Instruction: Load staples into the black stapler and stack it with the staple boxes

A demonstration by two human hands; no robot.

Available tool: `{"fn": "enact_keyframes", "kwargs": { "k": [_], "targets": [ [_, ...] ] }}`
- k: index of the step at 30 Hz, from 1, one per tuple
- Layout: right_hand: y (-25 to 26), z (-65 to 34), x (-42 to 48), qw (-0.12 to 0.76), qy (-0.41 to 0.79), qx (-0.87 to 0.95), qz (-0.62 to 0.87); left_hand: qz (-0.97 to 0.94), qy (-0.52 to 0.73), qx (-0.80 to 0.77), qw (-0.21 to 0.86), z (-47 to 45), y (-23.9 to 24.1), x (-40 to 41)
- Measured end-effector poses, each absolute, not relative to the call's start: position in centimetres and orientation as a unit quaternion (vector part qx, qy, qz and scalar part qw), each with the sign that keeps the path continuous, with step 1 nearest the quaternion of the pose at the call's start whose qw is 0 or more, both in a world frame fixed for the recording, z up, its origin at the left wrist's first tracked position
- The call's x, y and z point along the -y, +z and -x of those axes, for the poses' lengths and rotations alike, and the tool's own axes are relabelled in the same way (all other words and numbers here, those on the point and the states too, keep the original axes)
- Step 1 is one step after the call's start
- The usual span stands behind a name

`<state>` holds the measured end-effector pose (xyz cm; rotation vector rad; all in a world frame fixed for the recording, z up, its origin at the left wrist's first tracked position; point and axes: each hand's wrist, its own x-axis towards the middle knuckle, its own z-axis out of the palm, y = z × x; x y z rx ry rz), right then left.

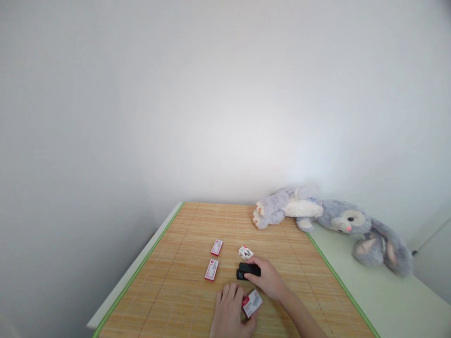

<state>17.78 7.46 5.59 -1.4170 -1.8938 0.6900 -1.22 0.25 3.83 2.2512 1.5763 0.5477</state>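
Observation:
My right hand [268,279] reaches forward over the bamboo mat [183,300] and grips a small black stapler [248,271] with its fingers closed on it. My left hand [229,312] rests near the front edge and holds a red-and-white staple box [252,303] between thumb and fingers. A small open white box [245,252] lies just beyond the stapler. Two more red-and-white boxes lie to the left, one farther [216,247] and one nearer [212,270].
A grey and white plush rabbit [334,220] lies on its side at the back right, partly on the pale green table surface [380,300]. The mat has a green border [141,267]. A white wall rises behind the table.

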Motion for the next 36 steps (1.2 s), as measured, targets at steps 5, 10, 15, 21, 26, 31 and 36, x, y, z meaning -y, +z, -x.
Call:
{"fn": "enact_keyframes", "kwargs": {
  "k": [5, 10, 15, 21, 26, 31, 36],
  "targets": [
    [3.3, -20.4, -5.0, 0.366, 0.238, 0.692, 0.576, -0.72, 0.243, -0.645, 0.083, 3.8, 2.4, -0.9],
    [1.3, -21.3, -3.7, 0.413, 0.191, 0.665, 0.592, -0.692, 0.286, -0.663, 0.014, 5.3, 2.0, -3.1],
    [1.3, -21.1, -3.5, 0.422, 0.14, 0.67, 0.594, -0.679, 0.308, -0.666, 0.004, 5.9, 1.1, -5.7],
    [1.0, -21.4, -2.9, 0.426, 0.074, 0.643, 0.632, -0.694, 0.301, -0.653, 0.043, 6.4, 1.0, -6.9],
    [0.6, -21.6, -2.9, 0.429, 0.126, 0.635, 0.63, -0.718, 0.29, -0.632, 0.041, 5.0, 2.1, -5.3],
    [0.7, -22.0, -2.9, 0.437, 0.204, 0.649, 0.588, -0.829, 0.261, -0.482, 0.113, 2.0, 3.0, -2.8],
    [1.1, -22.4, -2.9, 0.477, 0.301, 0.613, 0.554, -0.834, 0.245, -0.462, 0.175, 0.0, 3.5, -2.2]
  ]
}}
